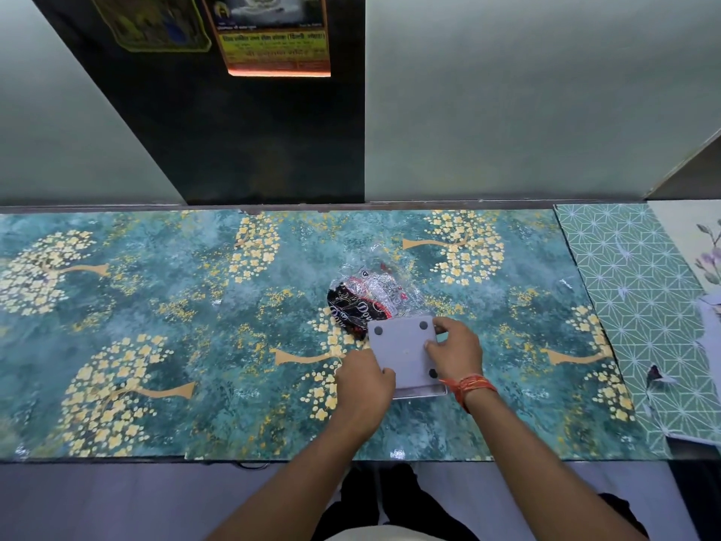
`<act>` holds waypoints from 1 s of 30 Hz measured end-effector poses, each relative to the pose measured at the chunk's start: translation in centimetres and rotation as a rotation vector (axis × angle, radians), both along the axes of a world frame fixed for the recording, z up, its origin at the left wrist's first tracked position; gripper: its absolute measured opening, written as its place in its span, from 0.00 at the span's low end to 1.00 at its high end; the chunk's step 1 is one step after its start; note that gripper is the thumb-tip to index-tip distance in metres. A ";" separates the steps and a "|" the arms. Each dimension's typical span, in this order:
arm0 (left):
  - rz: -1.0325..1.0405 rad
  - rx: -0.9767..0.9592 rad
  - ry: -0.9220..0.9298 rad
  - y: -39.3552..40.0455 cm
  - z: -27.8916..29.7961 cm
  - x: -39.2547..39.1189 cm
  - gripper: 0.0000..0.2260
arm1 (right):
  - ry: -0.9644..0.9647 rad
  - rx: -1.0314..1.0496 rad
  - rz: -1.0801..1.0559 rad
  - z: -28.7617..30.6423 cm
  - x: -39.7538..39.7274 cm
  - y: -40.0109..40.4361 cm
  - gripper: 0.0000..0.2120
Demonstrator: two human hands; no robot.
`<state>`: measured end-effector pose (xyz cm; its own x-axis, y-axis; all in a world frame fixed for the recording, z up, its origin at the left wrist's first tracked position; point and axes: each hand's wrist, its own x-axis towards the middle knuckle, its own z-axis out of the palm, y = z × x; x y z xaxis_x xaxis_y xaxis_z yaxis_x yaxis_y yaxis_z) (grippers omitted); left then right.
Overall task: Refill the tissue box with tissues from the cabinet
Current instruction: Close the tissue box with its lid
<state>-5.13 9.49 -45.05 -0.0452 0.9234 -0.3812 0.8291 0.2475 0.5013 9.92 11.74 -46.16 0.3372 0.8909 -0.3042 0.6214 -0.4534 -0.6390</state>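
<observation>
Hands meet on a pale grey tissue box (405,355) lying upside down on the counter (156,326), its flat base facing up. That base is a smooth, matte plastic square with rounded corners and small dark round feet; three feet show, the fourth corner is covered. The left hand (364,384) is closed over the box's near left corner, thumb tip on the base edge. The right hand (456,355) clamps the opposite side, fingers curled over the far right corner and pressing on the base, thumb hidden. A narrow lighter rim of the box shows at the near edge, just below both grips.

Just beyond the grip, touching the box's far left edge, lies a crumpled clear plastic wrapper (370,296) printed in black, red and white, glossy and creased; whether any tissues are inside it cannot be told. An orange thread band (470,386) circles the right wrist. The counter wears a glossy teal sheet patterned with golden blossoming trees; to the right of the grip, a green geometric sheet (640,306) adjoins it.
</observation>
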 end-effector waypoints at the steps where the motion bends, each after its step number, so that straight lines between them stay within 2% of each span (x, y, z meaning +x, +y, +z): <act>1: -0.011 -0.005 0.003 0.0 0.1 -0.1 0.09 | -0.013 -0.006 0.012 0.0 0.0 0.0 0.15; 5: -0.017 -0.058 -0.019 0.2 0.0 -0.6 0.15 | -0.037 -0.021 0.024 -0.1 0.0 -0.1 0.14; 9: -0.029 -0.112 -0.071 0.6 -0.3 -0.9 0.10 | -0.055 -0.040 0.024 -0.1 0.3 -0.5 0.13; 16: -0.026 -0.084 -0.066 0.4 -0.2 -1.0 0.16 | -0.036 -0.053 0.019 0.0 0.3 -0.7 0.15; 19: -0.039 -0.071 -0.041 0.1 0.1 -1.0 0.12 | -0.015 -0.070 -0.001 -0.3 0.5 -1.0 0.17; 26: 0.051 -0.111 -0.161 -0.2 -0.4 -0.9 0.05 | 0.018 -0.082 -0.003 -1.1 0.8 -1.8 0.18; 30: 0.012 -0.252 -0.101 1.2 0.8 -0.6 0.04 | 0.058 -0.118 -0.013 -1.0 1.1 -1.8 0.15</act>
<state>-5.77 10.72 -44.21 -0.0060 0.7984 -0.6021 0.7744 0.3847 0.5023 11.01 9.96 -47.18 0.3268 0.8436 -0.4261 0.5786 -0.5351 -0.6155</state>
